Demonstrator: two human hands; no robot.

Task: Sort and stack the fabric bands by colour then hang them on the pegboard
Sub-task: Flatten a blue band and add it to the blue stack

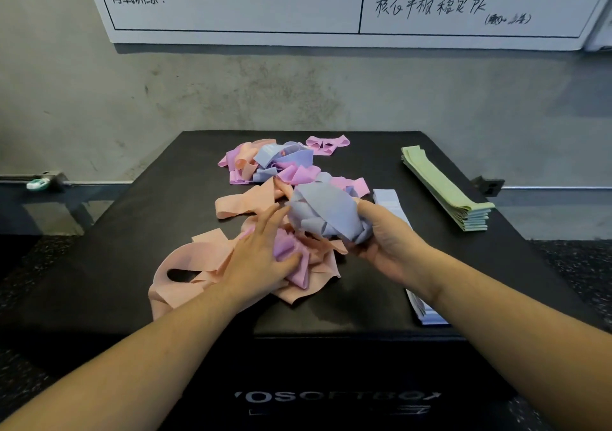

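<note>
The right hand grips a crumpled bundle of blue bands, fingers curled under it and thumb against its right side, holding it just above the black box top. The left hand lies flat with straight fingers, pressing on a loose heap of peach bands and pink bands at the near centre of the box. A second tangled pile of mixed bands in pink, peach and blue lies behind the hands, toward the far edge. A flat blue stack lies to the right of the bundle, partly hidden beneath the right forearm. A neat green stack lies well apart along the right edge. A whiteboard with handwriting hangs on the grey wall behind the box.
</note>
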